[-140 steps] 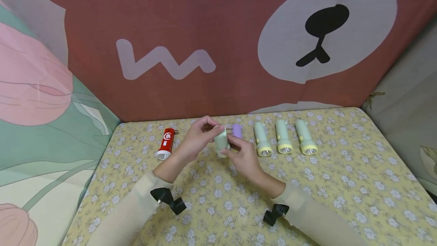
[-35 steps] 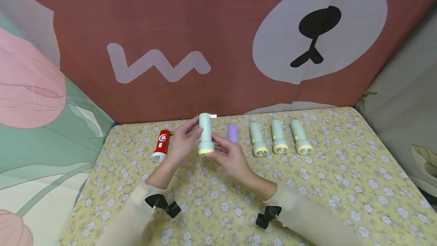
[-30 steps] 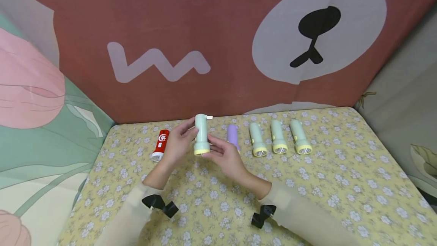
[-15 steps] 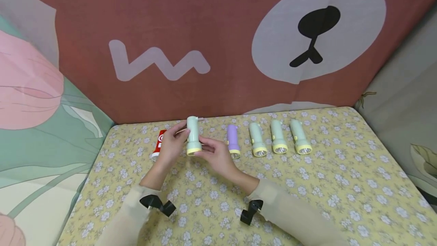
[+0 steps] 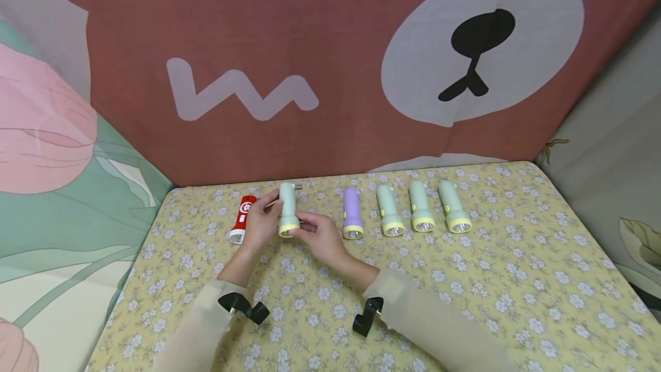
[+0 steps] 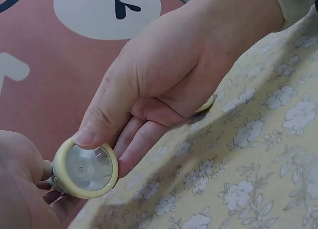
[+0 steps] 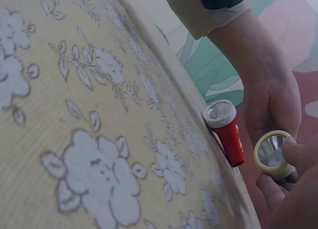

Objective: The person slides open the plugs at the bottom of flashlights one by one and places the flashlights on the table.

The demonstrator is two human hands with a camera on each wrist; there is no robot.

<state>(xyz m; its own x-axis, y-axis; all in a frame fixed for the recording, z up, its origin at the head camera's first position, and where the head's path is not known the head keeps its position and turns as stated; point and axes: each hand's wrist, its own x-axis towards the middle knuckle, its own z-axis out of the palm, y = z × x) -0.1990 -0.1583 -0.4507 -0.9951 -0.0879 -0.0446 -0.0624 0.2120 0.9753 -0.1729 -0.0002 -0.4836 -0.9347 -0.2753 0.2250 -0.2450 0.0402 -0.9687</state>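
Both hands meet on one pale green torch (image 5: 288, 209), held low over the counter (image 5: 465, 280) just right of the red torch (image 5: 242, 220), which lies flat with its lens toward the person; the left hand (image 5: 260, 224) curls its grip round the barrel from the side nearer the red torch, steadying the body, while the right hand (image 5: 319, 235) pinches the yellow lens ring between thumb and fingers, a hold that suits guiding the head end; the left wrist view shows that thumb (image 6: 102, 120) lying over the rim of the ring and the clear lens facing the camera; whether the pale green torch already touches the cloth I cannot tell; further right of the red torch a purple torch (image 5: 353, 214) and then three green torches (image 5: 422, 208) lie parallel, all lenses toward the person, evenly spaced, so the held one sits in the gap between red and purple, aligned the same way; black wrist camera mounts (image 5: 242, 306) sit on both sleeves
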